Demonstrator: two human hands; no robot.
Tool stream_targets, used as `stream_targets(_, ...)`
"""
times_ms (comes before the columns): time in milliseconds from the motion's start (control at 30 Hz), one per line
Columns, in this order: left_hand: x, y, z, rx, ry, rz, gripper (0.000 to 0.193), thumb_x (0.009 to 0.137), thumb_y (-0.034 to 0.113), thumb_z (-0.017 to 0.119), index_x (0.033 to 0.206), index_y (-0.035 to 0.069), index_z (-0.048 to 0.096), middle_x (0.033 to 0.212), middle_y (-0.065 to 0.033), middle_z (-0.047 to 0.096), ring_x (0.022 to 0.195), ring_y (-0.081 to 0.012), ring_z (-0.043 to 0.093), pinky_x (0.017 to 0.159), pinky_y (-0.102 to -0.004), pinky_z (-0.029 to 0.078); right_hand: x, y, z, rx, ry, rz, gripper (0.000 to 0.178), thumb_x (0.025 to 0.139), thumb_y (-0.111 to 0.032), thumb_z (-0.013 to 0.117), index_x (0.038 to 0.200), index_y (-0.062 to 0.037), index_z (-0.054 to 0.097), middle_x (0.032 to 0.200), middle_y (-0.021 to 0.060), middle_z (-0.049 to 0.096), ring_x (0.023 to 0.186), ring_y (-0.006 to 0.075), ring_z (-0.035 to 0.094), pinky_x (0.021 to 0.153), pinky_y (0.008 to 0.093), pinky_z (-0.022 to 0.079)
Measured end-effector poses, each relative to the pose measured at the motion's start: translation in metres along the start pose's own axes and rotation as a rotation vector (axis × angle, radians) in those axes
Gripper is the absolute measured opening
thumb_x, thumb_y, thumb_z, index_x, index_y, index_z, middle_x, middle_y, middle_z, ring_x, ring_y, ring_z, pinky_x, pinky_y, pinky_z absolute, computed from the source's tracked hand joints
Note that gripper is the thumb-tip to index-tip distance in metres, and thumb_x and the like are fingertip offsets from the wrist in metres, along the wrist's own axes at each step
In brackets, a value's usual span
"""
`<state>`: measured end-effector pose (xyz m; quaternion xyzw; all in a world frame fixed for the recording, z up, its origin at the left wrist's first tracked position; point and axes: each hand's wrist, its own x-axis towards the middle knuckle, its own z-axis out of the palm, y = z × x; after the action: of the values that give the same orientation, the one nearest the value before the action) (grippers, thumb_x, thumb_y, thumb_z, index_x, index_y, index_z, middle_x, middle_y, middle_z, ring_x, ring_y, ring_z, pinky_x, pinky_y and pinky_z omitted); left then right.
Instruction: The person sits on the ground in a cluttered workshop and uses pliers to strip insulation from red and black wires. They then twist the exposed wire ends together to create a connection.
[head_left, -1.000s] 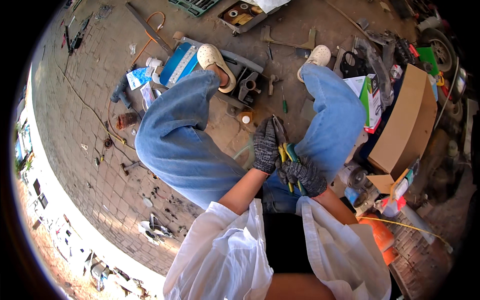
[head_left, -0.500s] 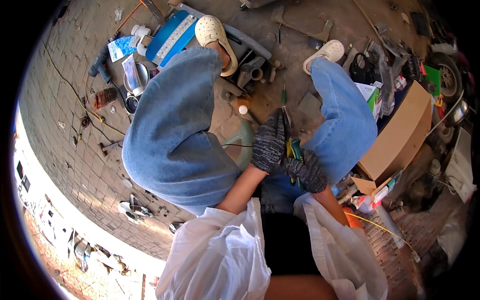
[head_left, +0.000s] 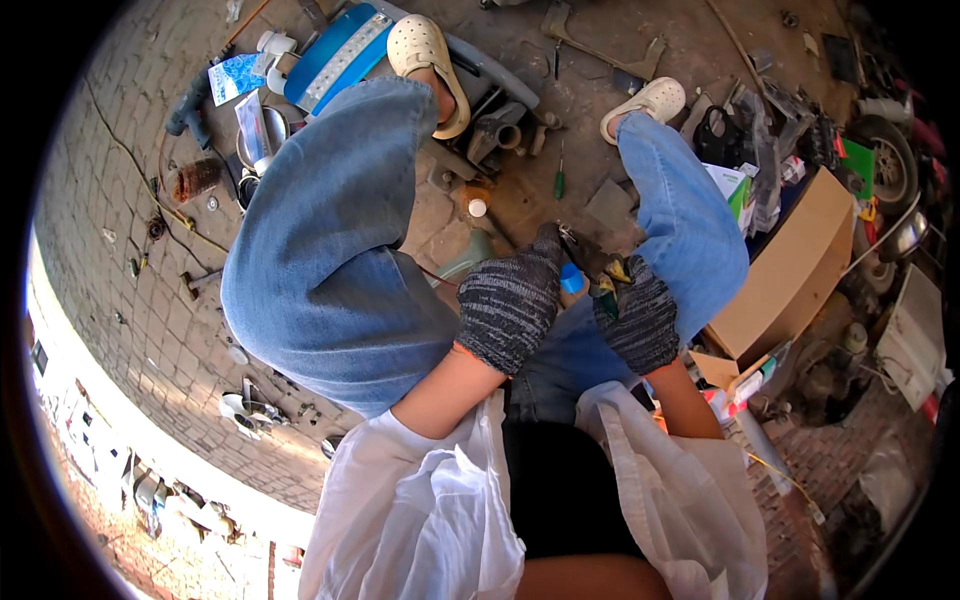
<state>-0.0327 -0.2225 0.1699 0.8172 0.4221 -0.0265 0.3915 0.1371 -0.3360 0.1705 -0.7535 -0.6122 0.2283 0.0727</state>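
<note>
My right hand [head_left: 638, 318], in a dark grey knit glove, is closed around pliers [head_left: 607, 286] with yellow and green handles. Their dark head leans toward my left hand [head_left: 508, 305], gloved alike, whose fingertips are pinched together. A small silvery piece shows at those fingertips; what it belongs to cannot be made out. A thin dark cable [head_left: 436, 277] runs in from the left toward the left glove. Between the hands, lower down, a blue cap [head_left: 572, 278] shows. A green-handled screwdriver [head_left: 560, 183] lies on the ground beyond the hands.
Around my feet lie a bottle with a white cap [head_left: 477, 207], a blue panel [head_left: 338, 60] and metal parts [head_left: 495, 135]. To the left are a heat-gun-shaped tool [head_left: 190, 108] and a hammer [head_left: 200, 284]. A cardboard box [head_left: 785, 265] and a wheel [head_left: 885, 160] stand right.
My hands have moved apart, the left one leftward and the right one slightly right and upward, with the pliers turned. The blue cap and the whole screwdriver handle now show.
</note>
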Motion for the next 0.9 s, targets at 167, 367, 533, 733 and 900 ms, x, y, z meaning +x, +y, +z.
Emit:
stream_targets(167, -0.004, 0.001, -0.012, -0.242, 0.227, 0.193, 0.036, 0.081, 0.002, 0.055, 0.116, 0.009, 0.059, 0.079, -0.0143, 0.066, 0.069, -0.0310, 0.065, 0.060, -0.0389, 0.051, -0.006, -0.004, -0.059, 0.502, -0.334, 0.103, 0.043, 0.074, -0.022, 0.074, 0.107, -0.0007, 0.057, 0.082, 0.0120, 0.063, 0.072, 0.0289, 0.062, 0.065, 0.0394, 0.050)
stream_targets(367, -0.003, 0.002, -0.029, -0.074, 0.386, 0.382, 0.040, 0.074, 0.004, 0.058, 0.112, 0.015, 0.062, 0.084, -0.0095, 0.067, 0.069, -0.0287, 0.065, 0.059, -0.0376, 0.051, -0.044, -0.025, -0.097, 1.253, -0.708, 0.484, 0.031, 0.079, -0.026, 0.072, 0.096, -0.0036, 0.060, 0.073, 0.0005, 0.057, 0.062, 0.0085, 0.053, 0.057, 0.0237, 0.044)
stream_targets(533, -0.017, 0.011, -0.048, 0.178, 0.309, 0.545, 0.035, 0.077, 0.014, 0.057, 0.112, 0.015, 0.060, 0.079, -0.0051, 0.061, 0.064, -0.0228, 0.061, 0.053, -0.0361, 0.047, -0.059, -0.016, -0.101, 1.062, -0.772, 0.471, 0.019, 0.084, -0.023, 0.068, 0.087, -0.0056, 0.061, 0.068, -0.0017, 0.056, 0.059, 0.0059, 0.050, 0.055, 0.0231, 0.041)
stream_targets(733, -0.021, 0.016, -0.047, 0.233, 0.306, 0.689, 0.035, 0.077, 0.013, 0.057, 0.111, 0.012, 0.059, 0.077, -0.0049, 0.060, 0.064, -0.0216, 0.062, 0.053, -0.0361, 0.048, -0.065, -0.005, -0.080, 1.098, -0.818, 0.450, 0.018, 0.086, -0.023, 0.065, 0.089, -0.0055, 0.061, 0.068, -0.0016, 0.057, 0.061, 0.0081, 0.053, 0.056, 0.0252, 0.043)
stream_targets(900, -0.025, 0.000, -0.005, -0.124, 0.349, 0.343, 0.027, 0.082, 0.010, 0.057, 0.109, 0.011, 0.062, 0.080, -0.0106, 0.066, 0.067, -0.0292, 0.065, 0.061, -0.0385, 0.051, -0.063, -0.018, -0.097, 1.421, -0.543, 0.512, 0.024, 0.086, -0.022, 0.066, 0.102, -0.0049, 0.062, 0.074, 0.0041, 0.062, 0.066, 0.0165, 0.058, 0.057, 0.0277, 0.045)
